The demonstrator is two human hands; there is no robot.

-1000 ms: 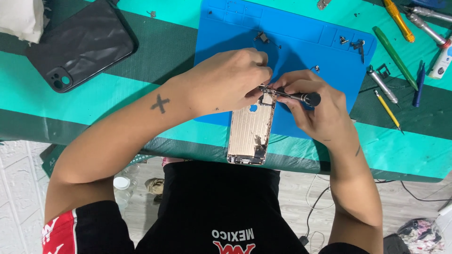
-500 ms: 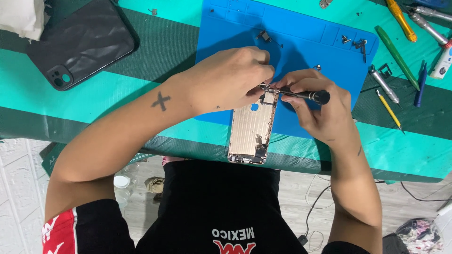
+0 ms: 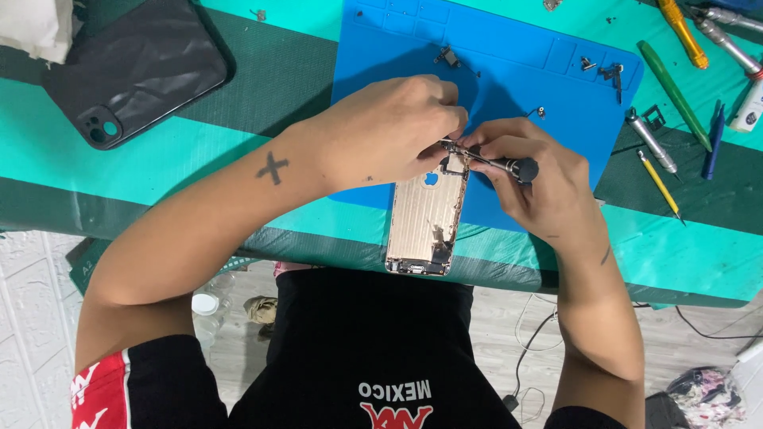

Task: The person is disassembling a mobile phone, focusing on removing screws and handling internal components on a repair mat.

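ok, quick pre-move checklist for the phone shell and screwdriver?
1. Phone shell steadied: ok, left hand presses on its top end.
2. Screwdriver gripped: ok, right hand holds it, lying nearly flat.
3. Tip seated on a screw: cannot tell, fingers hide it.
4. Shell fully supported: not ok, its lower end hangs past the table edge.
5. Loose small parts kept apart: ok, they lie on the blue mat, away from both hands.
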